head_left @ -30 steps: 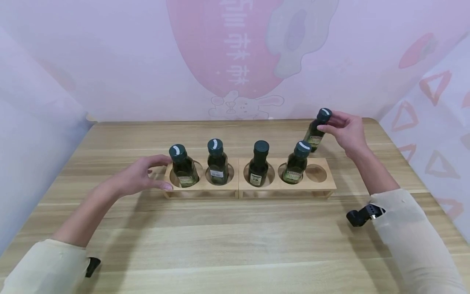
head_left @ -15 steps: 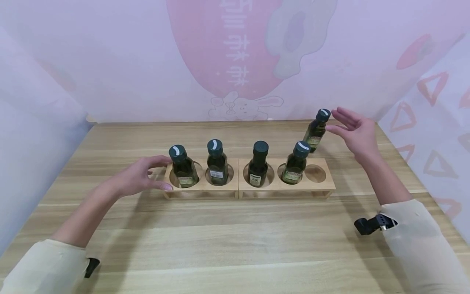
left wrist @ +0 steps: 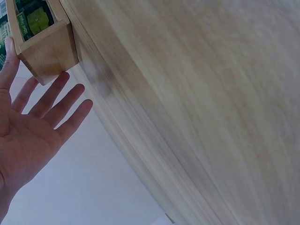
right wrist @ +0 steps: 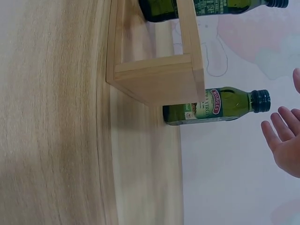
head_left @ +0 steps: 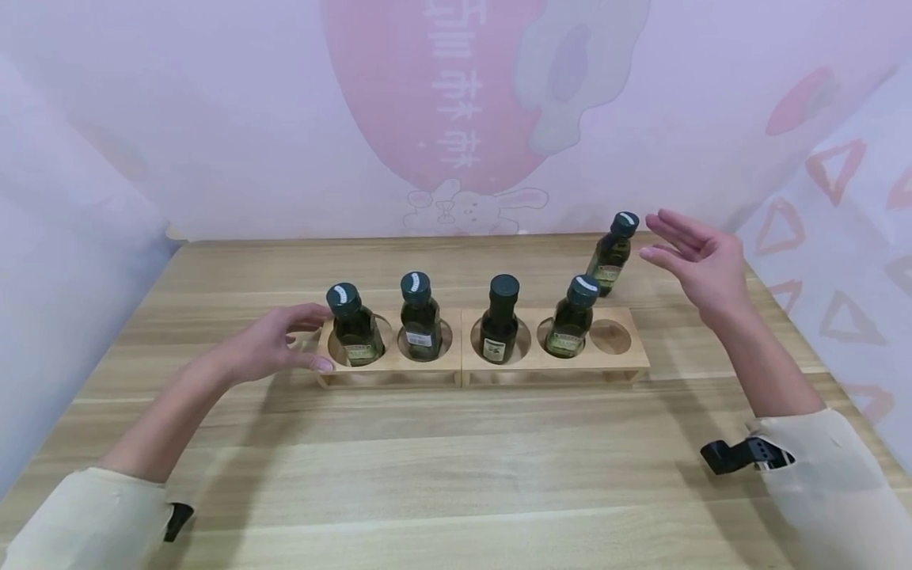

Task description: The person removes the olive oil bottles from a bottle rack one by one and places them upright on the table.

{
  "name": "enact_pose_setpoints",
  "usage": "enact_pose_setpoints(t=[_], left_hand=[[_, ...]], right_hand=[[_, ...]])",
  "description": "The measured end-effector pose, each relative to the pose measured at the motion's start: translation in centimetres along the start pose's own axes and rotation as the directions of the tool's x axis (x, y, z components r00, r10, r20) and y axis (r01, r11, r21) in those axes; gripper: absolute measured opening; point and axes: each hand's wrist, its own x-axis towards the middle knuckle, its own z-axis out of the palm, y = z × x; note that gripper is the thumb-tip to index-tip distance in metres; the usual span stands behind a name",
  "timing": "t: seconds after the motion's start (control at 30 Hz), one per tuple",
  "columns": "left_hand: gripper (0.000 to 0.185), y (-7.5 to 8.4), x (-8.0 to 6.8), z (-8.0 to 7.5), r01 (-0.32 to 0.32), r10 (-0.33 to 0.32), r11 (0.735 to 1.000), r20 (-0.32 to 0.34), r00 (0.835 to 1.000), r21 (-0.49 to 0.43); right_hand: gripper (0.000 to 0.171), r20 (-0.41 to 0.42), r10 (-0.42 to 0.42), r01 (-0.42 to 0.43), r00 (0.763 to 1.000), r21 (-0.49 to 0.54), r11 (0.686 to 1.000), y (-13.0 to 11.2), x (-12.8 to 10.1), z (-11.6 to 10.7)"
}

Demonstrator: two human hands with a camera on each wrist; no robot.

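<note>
A wooden rack (head_left: 463,361) with round holes holds several dark green oil bottles with dark caps, among them a left-end bottle (head_left: 358,326) and a slimmer bottle (head_left: 500,321). Its right-end hole has no bottle in it. My left hand (head_left: 274,342) is at the rack's left end; in the left wrist view its thumb and spread, straight fingers touch the wood. Behind the rack's right part, a labelled oil bottle (right wrist: 211,107) stands upright on the table. To the right of that bottle my right hand (head_left: 701,265) hovers, apart from it, fingers extended and holding nothing.
The wood-grain table (head_left: 456,475) ends at a pale printed backdrop (head_left: 249,119) close behind the standing bottle. Side sheets border the table at left and right. A black wrist camera (head_left: 741,457) protrudes from the right sleeve.
My right hand has let go of the bottle behind the rack and drawn back to the right, its fingers spreading. That bottle stays standing. My left hand has kept its place.
</note>
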Motion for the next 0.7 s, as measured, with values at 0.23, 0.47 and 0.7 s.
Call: enact_pose_setpoints(t=[0.23,0.47,0.7], left_hand=[[0.07,0.0,0.0,0.1,0.004,-0.004,1.0,0.003,1.0,-0.004],[0.068,0.0,0.0,0.1,-0.01,0.01,1.0,0.004,1.0,-0.005],[0.068,0.0,0.0,0.0,0.0,0.0,1.0,0.001,1.0,-0.006]], right_hand=[[0.054,0.057,-0.068,0.064,0.996,0.061,0.996,-0.2,-0.7,0.3],[0.049,0.107,-0.084,0.081,0.991,0.028,0.996,-0.3,-0.9,0.8],[0.049,0.251,-0.109,0.108,0.962,0.018,0.994,-0.6,-1.3,1.3]])
